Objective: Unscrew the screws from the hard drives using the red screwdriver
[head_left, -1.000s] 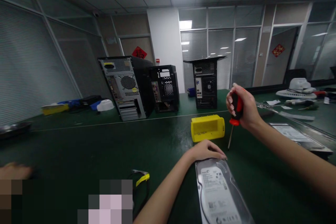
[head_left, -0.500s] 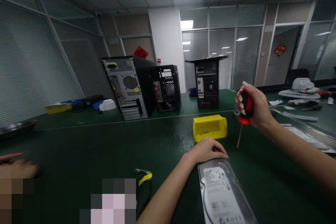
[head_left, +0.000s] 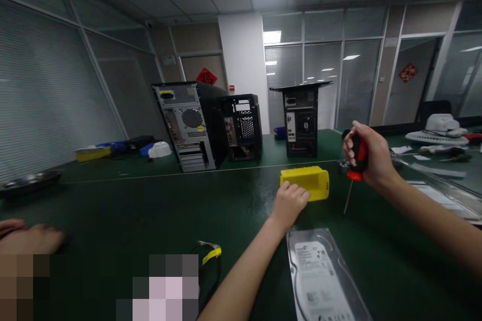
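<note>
My right hand (head_left: 371, 159) is closed around the red and black handle of a screwdriver (head_left: 356, 165), held upright with its tip just above the green table. My left hand (head_left: 289, 202) reaches to the near side of a yellow plastic bin (head_left: 311, 181) and touches it; its fingers are curled, and I cannot tell whether they grip it. A hard drive (head_left: 320, 276) in a clear bag lies flat on the table just below my left hand, free of both hands.
Three computer cases (head_left: 190, 124) (head_left: 243, 125) (head_left: 303, 118) stand at the back of the green table (head_left: 150, 210). Another person's hand (head_left: 26, 237) rests at the left edge. A black and yellow strap (head_left: 209, 261) lies near. Papers and white gear (head_left: 437, 128) sit at the right.
My left hand has lifted off the hard drive's top edge and moved forward to the yellow bin. My right hand with the screwdriver has drifted slightly right.
</note>
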`<act>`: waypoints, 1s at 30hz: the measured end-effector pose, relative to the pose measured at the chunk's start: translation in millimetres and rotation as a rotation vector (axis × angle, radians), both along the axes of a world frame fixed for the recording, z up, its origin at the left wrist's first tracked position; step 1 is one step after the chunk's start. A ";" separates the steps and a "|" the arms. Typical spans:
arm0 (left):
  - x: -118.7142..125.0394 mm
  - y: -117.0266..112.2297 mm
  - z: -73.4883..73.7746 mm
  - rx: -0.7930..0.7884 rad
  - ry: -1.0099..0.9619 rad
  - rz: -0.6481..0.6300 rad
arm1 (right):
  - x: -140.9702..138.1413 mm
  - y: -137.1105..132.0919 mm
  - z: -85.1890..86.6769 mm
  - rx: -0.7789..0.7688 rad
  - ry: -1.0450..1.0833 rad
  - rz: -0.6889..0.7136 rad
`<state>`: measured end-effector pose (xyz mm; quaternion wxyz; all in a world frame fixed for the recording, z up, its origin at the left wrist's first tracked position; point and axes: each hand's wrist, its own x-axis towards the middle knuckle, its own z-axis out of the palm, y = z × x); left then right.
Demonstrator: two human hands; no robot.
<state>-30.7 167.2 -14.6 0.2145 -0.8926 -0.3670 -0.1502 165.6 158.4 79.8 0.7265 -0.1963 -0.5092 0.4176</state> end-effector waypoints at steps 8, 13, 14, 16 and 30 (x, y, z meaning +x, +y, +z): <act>10.8 16.3 -12.1 0.229 0.259 0.081 | -3.4 -3.2 -3.4 0.005 -0.069 -0.023; 9.9 24.2 -13.7 0.208 0.285 0.110 | -4.4 -4.8 -4.4 0.012 -0.100 -0.010; 7.8 23.8 -13.8 0.208 0.279 0.106 | -4.2 -4.9 -4.4 0.010 -0.105 -0.009; 1.6 21.1 -13.5 0.207 0.257 0.090 | -3.5 -5.1 -4.1 0.008 -0.111 -0.009; -5.7 -9.1 -6.8 -0.903 -0.709 -0.200 | -16.5 -27.0 1.1 -0.119 0.046 0.298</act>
